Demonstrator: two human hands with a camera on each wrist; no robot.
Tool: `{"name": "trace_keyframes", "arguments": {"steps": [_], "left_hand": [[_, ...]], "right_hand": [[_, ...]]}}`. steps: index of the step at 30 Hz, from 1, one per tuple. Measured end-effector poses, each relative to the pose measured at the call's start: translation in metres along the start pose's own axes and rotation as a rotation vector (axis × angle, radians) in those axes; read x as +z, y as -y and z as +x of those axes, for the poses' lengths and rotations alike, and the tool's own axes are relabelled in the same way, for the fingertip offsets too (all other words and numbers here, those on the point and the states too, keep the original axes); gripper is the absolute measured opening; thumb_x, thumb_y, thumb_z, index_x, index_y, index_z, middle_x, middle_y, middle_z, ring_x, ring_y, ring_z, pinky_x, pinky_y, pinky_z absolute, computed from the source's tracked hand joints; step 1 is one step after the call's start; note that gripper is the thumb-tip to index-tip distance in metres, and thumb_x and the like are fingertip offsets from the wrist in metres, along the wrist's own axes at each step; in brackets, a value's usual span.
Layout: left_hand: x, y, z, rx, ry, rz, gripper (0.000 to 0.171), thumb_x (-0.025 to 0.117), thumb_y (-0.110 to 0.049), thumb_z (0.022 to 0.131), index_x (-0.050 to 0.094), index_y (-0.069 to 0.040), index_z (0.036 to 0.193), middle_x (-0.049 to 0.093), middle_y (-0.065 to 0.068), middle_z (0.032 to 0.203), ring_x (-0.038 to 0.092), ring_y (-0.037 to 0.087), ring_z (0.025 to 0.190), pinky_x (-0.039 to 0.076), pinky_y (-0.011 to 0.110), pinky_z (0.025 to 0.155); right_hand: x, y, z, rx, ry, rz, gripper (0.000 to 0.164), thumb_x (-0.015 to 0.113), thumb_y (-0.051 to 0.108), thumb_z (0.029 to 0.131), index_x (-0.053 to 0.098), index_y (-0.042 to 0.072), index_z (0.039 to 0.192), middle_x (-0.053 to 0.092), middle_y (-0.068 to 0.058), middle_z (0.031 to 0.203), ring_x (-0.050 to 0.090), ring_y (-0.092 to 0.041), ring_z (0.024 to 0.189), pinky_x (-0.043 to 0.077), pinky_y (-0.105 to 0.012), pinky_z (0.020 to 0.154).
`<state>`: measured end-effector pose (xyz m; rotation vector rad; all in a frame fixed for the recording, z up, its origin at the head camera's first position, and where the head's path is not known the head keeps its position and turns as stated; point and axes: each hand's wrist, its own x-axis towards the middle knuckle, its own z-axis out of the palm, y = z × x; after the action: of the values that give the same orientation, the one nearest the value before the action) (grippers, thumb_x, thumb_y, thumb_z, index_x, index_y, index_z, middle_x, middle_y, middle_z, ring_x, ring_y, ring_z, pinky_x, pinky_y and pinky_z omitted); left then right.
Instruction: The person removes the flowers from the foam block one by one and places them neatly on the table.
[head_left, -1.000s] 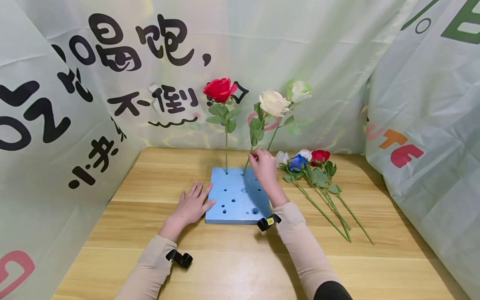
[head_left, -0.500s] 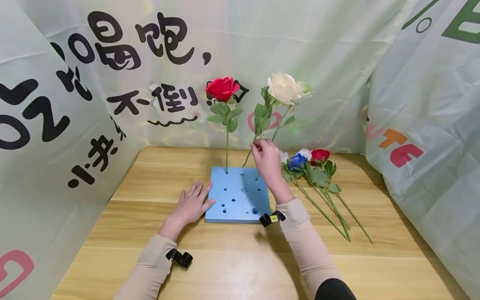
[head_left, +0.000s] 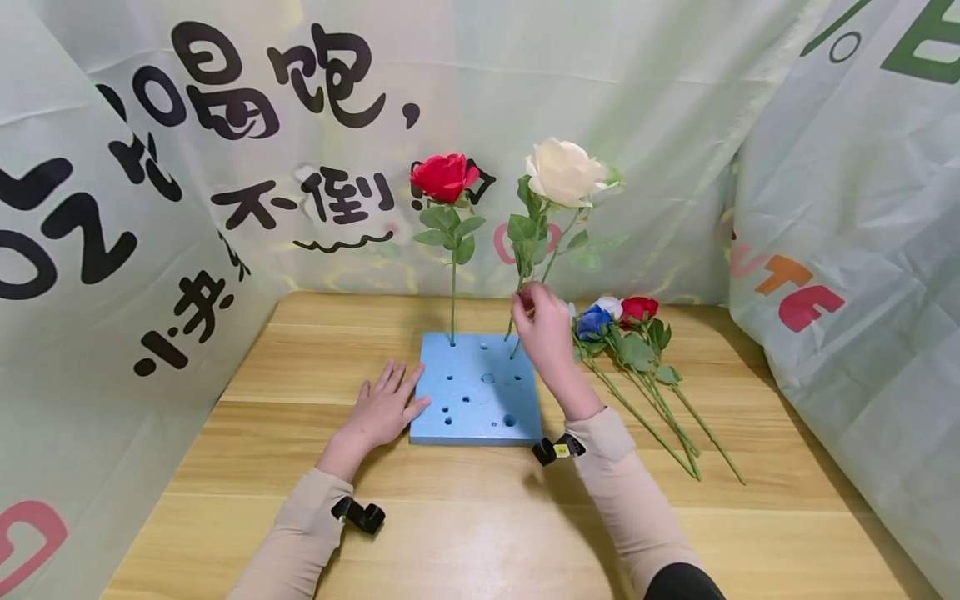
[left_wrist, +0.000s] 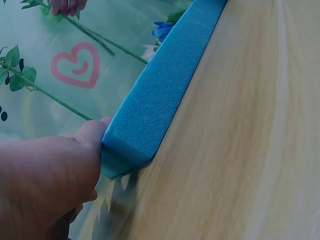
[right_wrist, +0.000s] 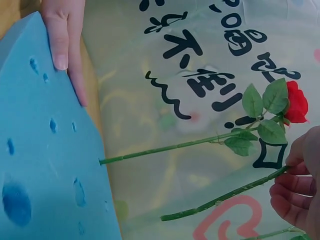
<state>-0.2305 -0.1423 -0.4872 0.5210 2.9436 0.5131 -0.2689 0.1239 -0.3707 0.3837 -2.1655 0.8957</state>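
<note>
The white rose (head_left: 566,173) is right of center in the upper frame, its stem (right_wrist: 225,198) pinched in the right hand (head_left: 546,329); by the right wrist view, its lower end is clear of the blue block (head_left: 480,393). I'd grip lower, keep it upright and press straight down, the spread-fingered left hand (head_left: 381,412) bracing the block's left edge. Which spot it lines up with, I can't judge. Below is a wood-grain desk (head_left: 300,542); a lettered curtain (head_left: 660,100) hangs behind.

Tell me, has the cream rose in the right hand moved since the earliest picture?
Yes. In the head view, the cream rose has moved up and to the right against the blue board; its stem now ends free of it.
</note>
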Motion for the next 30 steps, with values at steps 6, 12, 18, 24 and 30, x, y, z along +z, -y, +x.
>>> {"name": "trace_keyframes", "arguments": {"steps": [6,12,18,24,30], "left_hand": [[0.000,0.000,0.000,-0.001,0.000,-0.001,0.069,0.034,-0.056,0.102,0.012,-0.024,0.158,0.014,0.017,0.163,0.003,0.035,0.153,0.011,0.072,0.113],[0.000,-0.001,0.000,-0.001,-0.004,-0.001,0.069,0.034,-0.055,0.102,0.013,-0.023,0.158,0.014,0.018,0.163,0.005,0.036,0.152,0.012,0.073,0.113],[0.001,0.000,0.000,-0.003,-0.003,0.004,0.069,0.034,-0.055,0.102,0.012,-0.023,0.158,0.014,0.018,0.163,0.004,0.036,0.152,0.011,0.072,0.113],[0.001,0.000,0.001,-0.004,-0.001,0.003,0.069,0.034,-0.055,0.102,0.012,-0.023,0.158,0.014,0.017,0.163,0.004,0.036,0.153,0.011,0.072,0.113],[0.000,-0.002,0.000,-0.005,0.001,-0.002,0.068,0.034,-0.055,0.102,0.012,-0.023,0.158,0.014,0.018,0.163,0.004,0.036,0.153,0.011,0.072,0.113]], "right_hand": [[-0.015,-0.006,-0.010,-0.005,-0.016,-0.023,0.007,0.061,0.004,0.091,0.061,-0.002,0.087,0.067,-0.018,0.078,0.067,-0.031,0.068,0.056,-0.042,0.061],[-0.029,-0.014,-0.021,-0.054,-0.038,-0.027,0.007,0.061,-0.001,0.088,0.057,-0.002,0.084,0.062,-0.017,0.079,0.066,-0.030,0.070,0.057,-0.039,0.057],[-0.045,-0.021,-0.034,-0.066,-0.042,-0.063,0.007,0.062,-0.004,0.086,0.056,-0.003,0.084,0.058,-0.017,0.080,0.065,-0.029,0.069,0.056,-0.039,0.056],[-0.067,-0.027,-0.047,-0.049,-0.007,-0.123,0.007,0.061,-0.004,0.088,0.055,-0.003,0.085,0.056,-0.017,0.081,0.066,-0.031,0.071,0.057,-0.040,0.056],[-0.088,-0.037,-0.057,-0.005,0.029,-0.193,0.004,0.060,-0.004,0.088,0.059,-0.004,0.092,0.056,-0.017,0.084,0.066,-0.031,0.073,0.057,-0.041,0.058]]}}
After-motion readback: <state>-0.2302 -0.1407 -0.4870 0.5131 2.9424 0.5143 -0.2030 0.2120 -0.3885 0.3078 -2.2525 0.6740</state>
